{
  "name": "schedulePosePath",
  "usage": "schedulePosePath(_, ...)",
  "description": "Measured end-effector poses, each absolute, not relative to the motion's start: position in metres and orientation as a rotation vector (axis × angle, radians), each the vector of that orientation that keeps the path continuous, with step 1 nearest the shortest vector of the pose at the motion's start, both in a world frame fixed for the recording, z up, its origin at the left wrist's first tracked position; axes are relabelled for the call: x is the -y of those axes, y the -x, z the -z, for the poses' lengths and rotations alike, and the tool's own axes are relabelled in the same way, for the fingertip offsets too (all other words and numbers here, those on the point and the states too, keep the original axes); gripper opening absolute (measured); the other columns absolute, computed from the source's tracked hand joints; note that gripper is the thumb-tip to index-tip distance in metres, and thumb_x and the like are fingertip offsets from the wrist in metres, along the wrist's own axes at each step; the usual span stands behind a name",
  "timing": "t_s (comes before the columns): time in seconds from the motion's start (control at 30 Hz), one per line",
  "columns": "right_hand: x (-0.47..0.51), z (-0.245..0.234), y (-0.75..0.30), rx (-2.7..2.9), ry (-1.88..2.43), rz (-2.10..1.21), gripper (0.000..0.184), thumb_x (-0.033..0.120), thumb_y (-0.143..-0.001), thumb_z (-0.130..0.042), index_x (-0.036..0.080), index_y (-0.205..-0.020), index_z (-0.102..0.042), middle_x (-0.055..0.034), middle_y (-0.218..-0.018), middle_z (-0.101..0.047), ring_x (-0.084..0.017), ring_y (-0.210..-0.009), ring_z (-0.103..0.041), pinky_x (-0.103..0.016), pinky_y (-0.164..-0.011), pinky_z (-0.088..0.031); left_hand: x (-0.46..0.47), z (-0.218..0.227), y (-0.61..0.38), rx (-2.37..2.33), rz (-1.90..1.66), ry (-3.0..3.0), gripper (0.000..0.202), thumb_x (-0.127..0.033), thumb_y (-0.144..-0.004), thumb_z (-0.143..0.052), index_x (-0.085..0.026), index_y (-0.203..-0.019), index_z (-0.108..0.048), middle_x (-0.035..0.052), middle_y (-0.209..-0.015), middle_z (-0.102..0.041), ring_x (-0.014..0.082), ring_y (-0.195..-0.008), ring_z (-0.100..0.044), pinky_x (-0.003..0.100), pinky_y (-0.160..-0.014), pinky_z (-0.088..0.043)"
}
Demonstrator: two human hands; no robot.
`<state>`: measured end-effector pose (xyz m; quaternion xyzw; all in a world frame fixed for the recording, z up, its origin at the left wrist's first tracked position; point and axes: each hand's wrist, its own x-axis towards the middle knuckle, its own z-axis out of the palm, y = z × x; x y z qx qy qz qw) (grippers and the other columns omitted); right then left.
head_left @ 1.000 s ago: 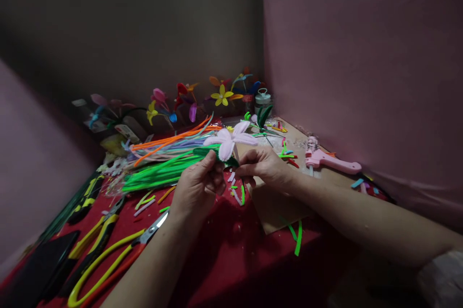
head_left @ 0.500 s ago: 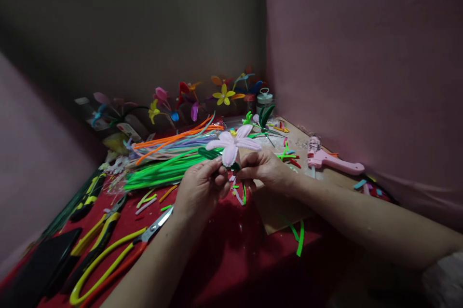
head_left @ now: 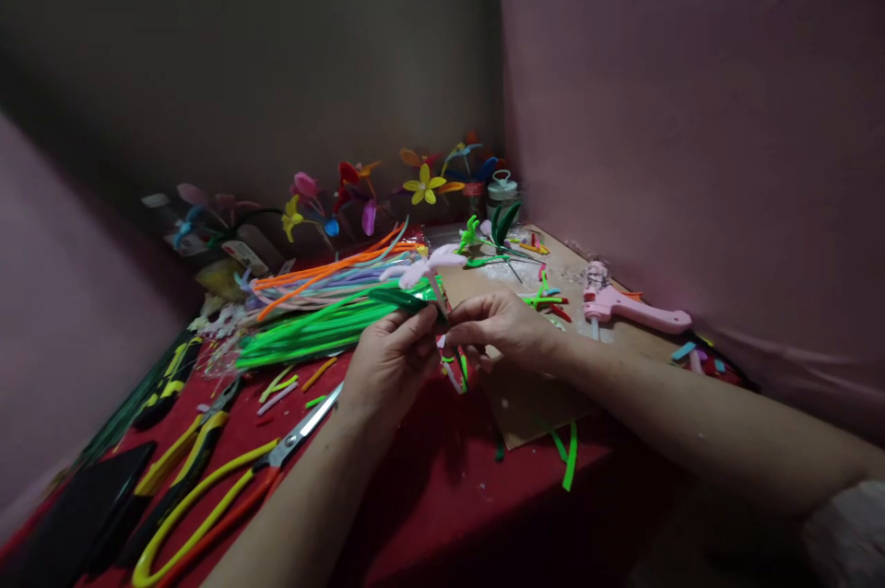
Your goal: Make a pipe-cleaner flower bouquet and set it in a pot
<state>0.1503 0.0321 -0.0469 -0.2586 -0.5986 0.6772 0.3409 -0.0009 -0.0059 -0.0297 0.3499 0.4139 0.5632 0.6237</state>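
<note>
Head view, pink flower (head_left: pixel 430 264) now lower, left hand (head_left: pixel 387 363), right hand (head_left: pixel 501 326) pinching stem (head_left: pixel 405 299)

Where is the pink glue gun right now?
The glue gun lies on the right of the head view, on the cardboard beside the pink wall, just past the right hand.

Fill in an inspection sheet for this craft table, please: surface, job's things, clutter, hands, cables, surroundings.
Surface: red table cover, brown cardboard sheet on its right part.
Job's things: pink pipe-cleaner flower with dark green leaf, blurred.
Clutter: green pipe-cleaner bundle, yellow-handled scissors, pink glue gun, cut scraps.
Hands: left hand and right hand both pinch the flower below its petals.
Cables: nothing seen.
Surroundings: finished flowers along the back, pink wall at right.
</note>
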Motion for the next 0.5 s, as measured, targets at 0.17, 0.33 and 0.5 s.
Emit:
schedulePosePath(0.17, -0.031, 0.047, -0.15, 1.614, 0.706, -1.83, 0.02, 0.022, -0.068, -0.069, 0.011, -0.084, -0.067, -0.0018, -0.069, -0.066, -0.003, -0.041, -0.046, -0.017, -0.037, -0.031, 0.005, 0.025, 0.003, -0.964, -1.383, -0.783, 0.031, -0.023, -0.057, -0.08, -0.013, -0.06, -0.051, -0.0059, -0.051, -0.045, 0.0026, -0.04, -0.036, 0.016, -0.036, -0.029)
schedulePosePath(0.33, -0.032, 0.048, -0.151, 1.609, 0.669, -1.849, 0.015, 0.024, -0.071, -0.066, 0.01, -0.075, -0.065, -0.0007, -0.061, -0.063, -0.005, -0.042, -0.05, -0.017, -0.039, -0.037, 0.003, 0.03, 0.004, -0.928, -1.31, -0.86, 0.028, -0.023, -0.059, -0.079, -0.013, -0.061, -0.052, -0.0057, -0.049, -0.043, 0.0042, -0.042, -0.04, 0.017, -0.039, -0.032)
schedulePosePath(0.5, -0.031, 0.043, -0.153, 1.593, 0.652, -1.892, 0.018, 0.028, -0.074, -0.063, 0.01, -0.075, -0.064, -0.0022, -0.064, -0.065, -0.006, -0.042, -0.051, -0.016, -0.035, -0.036, 0.002, 0.035, 0.003, -0.934, -1.198, -0.952, 0.019, -0.02, -0.062, -0.075, -0.011, -0.074, -0.063, -0.0047, -0.052, -0.045, 0.0051, -0.044, -0.041, 0.018, -0.042, -0.034)
